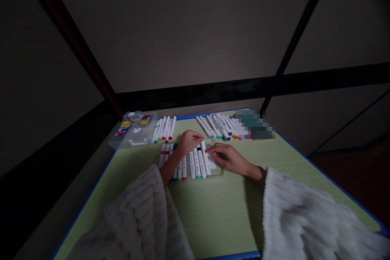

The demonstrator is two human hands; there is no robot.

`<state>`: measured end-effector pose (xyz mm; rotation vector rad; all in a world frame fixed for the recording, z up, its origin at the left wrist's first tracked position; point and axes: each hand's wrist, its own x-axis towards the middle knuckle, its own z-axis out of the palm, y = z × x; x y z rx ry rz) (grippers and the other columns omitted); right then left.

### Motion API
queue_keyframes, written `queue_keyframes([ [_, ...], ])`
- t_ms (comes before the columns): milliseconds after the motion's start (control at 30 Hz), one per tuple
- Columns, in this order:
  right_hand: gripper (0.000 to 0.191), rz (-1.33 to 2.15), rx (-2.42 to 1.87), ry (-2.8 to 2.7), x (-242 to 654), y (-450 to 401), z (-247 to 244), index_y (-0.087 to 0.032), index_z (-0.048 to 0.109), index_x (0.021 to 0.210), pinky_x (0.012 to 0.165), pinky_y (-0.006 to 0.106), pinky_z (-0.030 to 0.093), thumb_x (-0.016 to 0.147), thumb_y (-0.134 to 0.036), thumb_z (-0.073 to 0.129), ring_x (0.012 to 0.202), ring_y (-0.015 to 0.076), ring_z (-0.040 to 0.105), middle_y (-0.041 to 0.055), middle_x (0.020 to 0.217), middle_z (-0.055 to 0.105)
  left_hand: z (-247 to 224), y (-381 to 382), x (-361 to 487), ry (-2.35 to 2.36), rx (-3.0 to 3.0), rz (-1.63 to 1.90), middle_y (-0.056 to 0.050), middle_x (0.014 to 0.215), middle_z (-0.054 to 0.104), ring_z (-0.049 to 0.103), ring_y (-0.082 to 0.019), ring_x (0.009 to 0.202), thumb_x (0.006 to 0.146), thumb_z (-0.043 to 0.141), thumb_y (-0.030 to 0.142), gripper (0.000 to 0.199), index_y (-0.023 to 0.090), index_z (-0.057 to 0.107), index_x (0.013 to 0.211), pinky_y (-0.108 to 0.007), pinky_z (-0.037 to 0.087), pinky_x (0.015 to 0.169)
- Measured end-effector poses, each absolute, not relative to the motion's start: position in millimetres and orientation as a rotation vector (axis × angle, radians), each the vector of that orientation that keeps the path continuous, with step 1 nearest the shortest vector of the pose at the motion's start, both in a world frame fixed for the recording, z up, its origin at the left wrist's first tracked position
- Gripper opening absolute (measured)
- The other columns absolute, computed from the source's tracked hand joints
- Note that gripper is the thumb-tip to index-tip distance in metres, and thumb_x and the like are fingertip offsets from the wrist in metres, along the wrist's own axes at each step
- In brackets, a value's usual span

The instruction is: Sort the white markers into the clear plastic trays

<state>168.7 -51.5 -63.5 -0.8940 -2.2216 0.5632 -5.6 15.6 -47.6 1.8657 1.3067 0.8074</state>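
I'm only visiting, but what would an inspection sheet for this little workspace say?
Surface: pale green tabletop, blue edging.
Job's things: white markers lined up in a transparent tray; behind lie a left group and a right group.
Clutter: transparent case, back left; pixelated item, back right.
Grips: left hand at the far end of the tray's rightmost marker; right hand beside it, contact unclear.
Cables: nothing seen.
Surroundings: dim; panelled wall, dark strips.

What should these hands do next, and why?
Probably gently press the rightmost marker into line in the clear case: the left hand has its fingertips at that marker's far end, and the right hand is close beside it, seemingly well placed to steady it.
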Motion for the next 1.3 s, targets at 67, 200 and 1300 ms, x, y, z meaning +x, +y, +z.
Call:
queue_keyframes([
  [67, 0.022, 0.532, -0.875, -2.251, 169.5, -51.3, -64.5, -0.015, 0.06, 0.101, 0.064, 0.025, 0.041, 0.083, -0.02, 0.049, 0.069, 0.0138, 0.051, 0.0043, 0.076, 0.056, -48.8, 15.8, -6.0, 1.301, 1.907, 0.8, -0.005, 0.069, 0.07, 0.062, -0.011, 0.064, 0.066, 0.056, 0.006, 0.015, 0.01, 0.069, 0.072, -0.02, 0.049, 0.062],
  [200, 0.025, 0.481, -0.857, -2.302, 170.8, -50.6, -66.5, -0.016, 0.061, 0.105, 0.069, 0.028, 0.042, 0.085, -0.019, 0.046, 0.075, 0.0157, 0.054, 0.0065, 0.082, 0.059, -50.7, 16.4, -6.5, 1.321, 1.959, 0.778, -0.006, 0.071, 0.07, 0.062, -0.012, 0.065, 0.067, 0.056, 0.006, 0.015, 0.009, 0.069, 0.073, -0.02, 0.048, 0.061],
  [1300, 0.028, 0.381, -0.797, -2.43, 172.0, -51.5, -61.5, -0.019, 0.062, 0.107, 0.067, 0.027, 0.041, 0.086, -0.016, 0.043, 0.072, 0.0147, 0.053, 0.0056, 0.08, 0.057, -52.3, 15.8, -7.8, 1.363, 2.039, 0.703, -0.003, 0.066, 0.067, 0.053, -0.008, 0.054, 0.062, 0.06, 0.006, 0.015, 0.01, 0.069, 0.074, -0.017, 0.042, 0.052],
])
